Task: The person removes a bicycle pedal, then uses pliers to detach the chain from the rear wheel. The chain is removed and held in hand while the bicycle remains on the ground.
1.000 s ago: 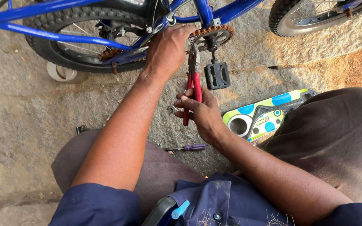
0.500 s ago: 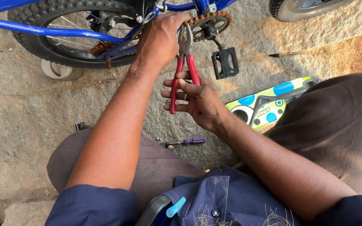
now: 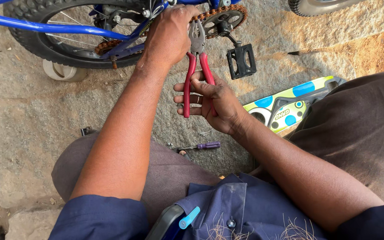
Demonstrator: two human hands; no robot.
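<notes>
Both our hands work at the bicycle. Our right hand grasps the red-handled pliers; their long axis runs away from us, nose pointing up to the rusty chain beside the chainring. Our left hand, arm stretched forward, is clenched over the chain at the blue frame. Near our wrist lies a black pedal; a purple screwdriver lies on the stone floor.
</notes>
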